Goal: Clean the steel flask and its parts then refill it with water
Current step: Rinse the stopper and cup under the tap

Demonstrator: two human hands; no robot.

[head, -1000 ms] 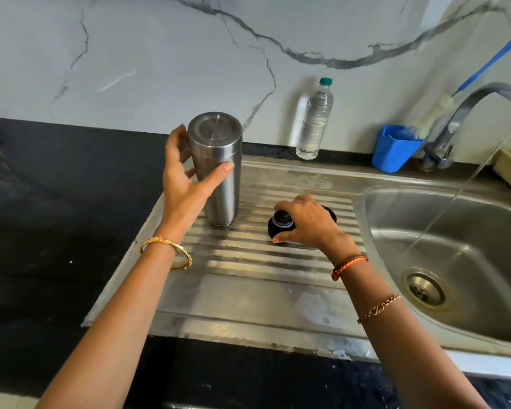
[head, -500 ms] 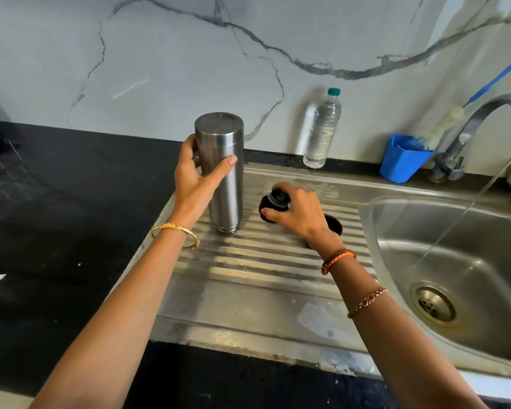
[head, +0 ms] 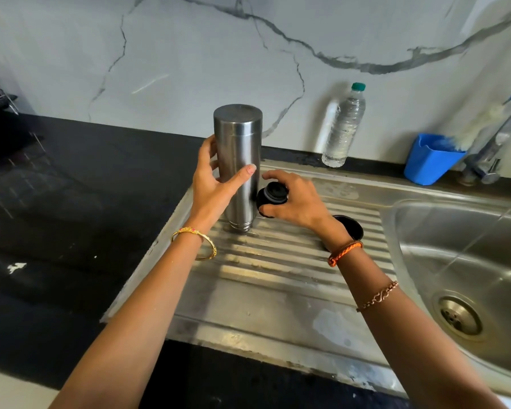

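Observation:
The steel flask [head: 240,160] stands upside down on the ribbed steel drainboard [head: 266,261], its flat base facing up. My left hand [head: 216,184] grips its side, thumb across the front. My right hand [head: 292,196] holds a black stopper [head: 273,193] just right of the flask, lifted above the drainboard. A second black part, a round lid [head: 353,227], lies on the ribs behind my right wrist and is partly hidden by it.
The sink basin [head: 469,270] with its drain [head: 459,315] lies to the right; water streams from the tap [head: 496,143]. A blue cup [head: 428,160] with a brush and a clear plastic bottle [head: 344,128] stand at the back wall. Black countertop [head: 56,216] spreads left.
My right hand has lifted the black stopper off the drainboard and carried it left toward the flask, uncovering the other black lid. My left hand has kept hold of the flask.

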